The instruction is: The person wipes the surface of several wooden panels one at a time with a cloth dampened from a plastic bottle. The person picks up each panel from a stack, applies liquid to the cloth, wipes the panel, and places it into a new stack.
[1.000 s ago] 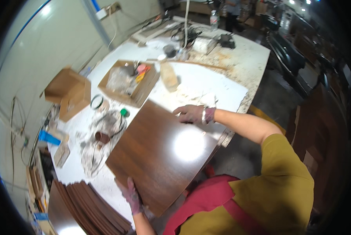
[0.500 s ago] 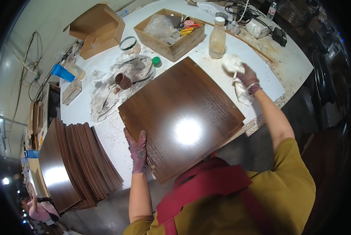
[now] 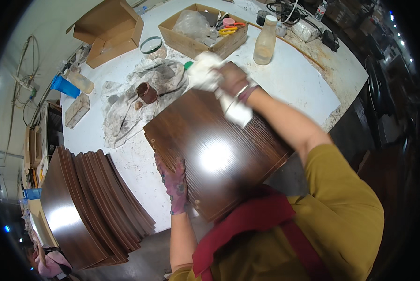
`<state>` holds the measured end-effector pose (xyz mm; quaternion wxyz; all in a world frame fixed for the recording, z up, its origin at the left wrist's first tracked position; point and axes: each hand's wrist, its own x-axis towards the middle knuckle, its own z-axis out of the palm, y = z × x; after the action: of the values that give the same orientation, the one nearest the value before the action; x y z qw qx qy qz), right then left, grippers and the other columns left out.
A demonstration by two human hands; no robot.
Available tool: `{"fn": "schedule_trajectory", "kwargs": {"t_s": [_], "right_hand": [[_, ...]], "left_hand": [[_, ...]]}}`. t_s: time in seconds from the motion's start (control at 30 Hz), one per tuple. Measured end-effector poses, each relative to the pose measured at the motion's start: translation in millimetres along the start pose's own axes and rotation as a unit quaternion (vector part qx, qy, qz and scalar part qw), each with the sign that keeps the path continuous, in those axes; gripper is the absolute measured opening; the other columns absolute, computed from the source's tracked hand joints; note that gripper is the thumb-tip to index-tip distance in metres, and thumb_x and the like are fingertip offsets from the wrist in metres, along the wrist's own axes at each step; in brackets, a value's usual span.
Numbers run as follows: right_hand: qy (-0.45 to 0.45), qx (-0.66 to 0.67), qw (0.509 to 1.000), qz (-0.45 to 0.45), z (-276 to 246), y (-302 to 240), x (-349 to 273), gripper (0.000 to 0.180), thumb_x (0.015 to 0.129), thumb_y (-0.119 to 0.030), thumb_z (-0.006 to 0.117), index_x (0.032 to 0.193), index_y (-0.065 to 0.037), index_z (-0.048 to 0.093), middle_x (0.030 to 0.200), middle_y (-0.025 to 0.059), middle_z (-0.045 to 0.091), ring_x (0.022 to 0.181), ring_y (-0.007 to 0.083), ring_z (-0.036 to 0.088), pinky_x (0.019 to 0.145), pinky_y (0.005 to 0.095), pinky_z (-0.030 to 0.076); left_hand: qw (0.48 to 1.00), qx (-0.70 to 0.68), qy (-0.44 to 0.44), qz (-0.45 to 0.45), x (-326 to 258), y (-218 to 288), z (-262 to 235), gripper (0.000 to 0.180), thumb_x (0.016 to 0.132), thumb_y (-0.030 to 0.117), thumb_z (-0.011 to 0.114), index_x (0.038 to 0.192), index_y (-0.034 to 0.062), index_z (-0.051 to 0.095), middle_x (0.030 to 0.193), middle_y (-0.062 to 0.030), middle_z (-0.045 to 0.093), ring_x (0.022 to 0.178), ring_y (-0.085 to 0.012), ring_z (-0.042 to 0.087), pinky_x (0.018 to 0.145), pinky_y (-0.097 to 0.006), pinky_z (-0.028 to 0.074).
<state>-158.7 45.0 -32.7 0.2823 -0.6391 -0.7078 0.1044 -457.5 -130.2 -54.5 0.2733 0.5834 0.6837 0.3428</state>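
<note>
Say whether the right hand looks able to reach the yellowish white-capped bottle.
Likely yes: nothing stands between the right hand and the bottle, though the white cloth it holds would probably need putting down first.

On the white table (image 3: pixel 301 77) I see an open cardboard box (image 3: pixel 116 35). Near it is a tan box (image 3: pixel 186 45) with a clear plastic bag (image 3: pixel 192 24) inside. A bottle with a white cap (image 3: pixel 265 46) stands close by. There's a blue cup (image 3: pixel 65 86) near the table's edge.
</note>
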Motion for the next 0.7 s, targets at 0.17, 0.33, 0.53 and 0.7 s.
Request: {"fn": "schedule_trajectory", "kwargs": {"t_s": [0.17, 0.33, 0.53, 0.7], "right_hand": [[-0.064, -0.279, 0.953, -0.099, -22.5, -39.8, -10.2, 0.040, 0.077, -0.022, 0.064, 0.118, -0.022, 0.065, 0.105, 0.0115, 0.062, 0.096, 0.0288, 0.062, 0.080, 0.0419, 0.051], [-0.048, -0.192, 0.979, 0.043, -47.9, 19.8, 21.0, 0.042, 0.073, -0.020, 0.067, 0.115, -0.018, 0.066, 0.102, 0.0135, 0.062, 0.095, 0.0322, 0.062, 0.084, 0.0409, 0.050], [-0.116, -0.233, 0.964, -0.051, -28.2, -38.7, -2.2, 0.034, 0.074, -0.020, 0.067, 0.107, -0.016, 0.068, 0.100, 0.0130, 0.063, 0.098, 0.0326, 0.062, 0.084, 0.0438, 0.050], [-0.108, -0.295, 0.949, 0.002, -43.1, 20.2, 35.6, 0.031, 0.070, -0.022, 0.071, 0.100, -0.013, 0.069, 0.098, 0.0130, 0.066, 0.093, 0.0319, 0.064, 0.079, 0.0423, 0.052]], "left_hand": [[0.999, -0.045, 0.011, -0.021, 1.2, -1.0, 0.5, 0.079, 0.091, 0.036, 0.063, 0.149, 0.0012, 0.022, 0.151, -0.0213, 0.028, 0.139, -0.0350, 0.028, 0.115, -0.042, 0.023], [0.999, -0.042, 0.006, -0.001, 1.4, 6.5, 1.1, 0.080, 0.091, 0.035, 0.063, 0.149, 0.0013, 0.021, 0.152, -0.0209, 0.026, 0.140, -0.0337, 0.026, 0.116, -0.041, 0.020], [0.999, -0.033, 0.004, -0.011, -1.3, -5.4, -1.9, 0.079, 0.092, 0.034, 0.062, 0.150, 0.0013, 0.020, 0.152, -0.0203, 0.026, 0.141, -0.0331, 0.025, 0.116, -0.040, 0.019], [0.998, -0.059, 0.015, 0.003, 0.1, 0.4, 2.1, 0.077, 0.092, 0.033, 0.062, 0.150, 0.0022, 0.021, 0.152, -0.0205, 0.027, 0.140, -0.0333, 0.028, 0.115, -0.040, 0.021]]}}
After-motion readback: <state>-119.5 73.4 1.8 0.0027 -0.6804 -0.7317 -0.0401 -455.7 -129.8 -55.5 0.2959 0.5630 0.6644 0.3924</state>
